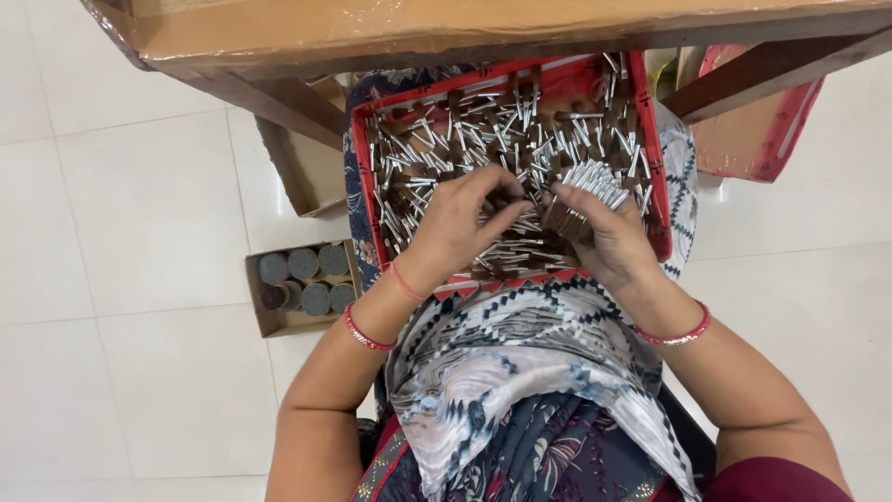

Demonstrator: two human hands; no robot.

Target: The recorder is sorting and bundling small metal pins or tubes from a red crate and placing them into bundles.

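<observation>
Left hand: your left hand (455,228) rests palm-down on the loose pieces, fingers curled and pinching at a few near the tray's middle; exactly what they grip you cannot tell.
Right hand: your right hand (602,232) is closed around a bundle of pins (587,191), silver shanks fanned to the far side.
Doing it well: keep the bundle's shanks parallel and the brown heads level, adding pieces one way round so none slip out.
Pins: small mounted points (483,130), dark brown heads on bright metal shanks, heaped criss-cross.
Where: in the red tray (650,139) on your lap, under the table edge (446,37).
Nearby: a cardboard box of packed rounds (302,284) on the floor to the left.
</observation>
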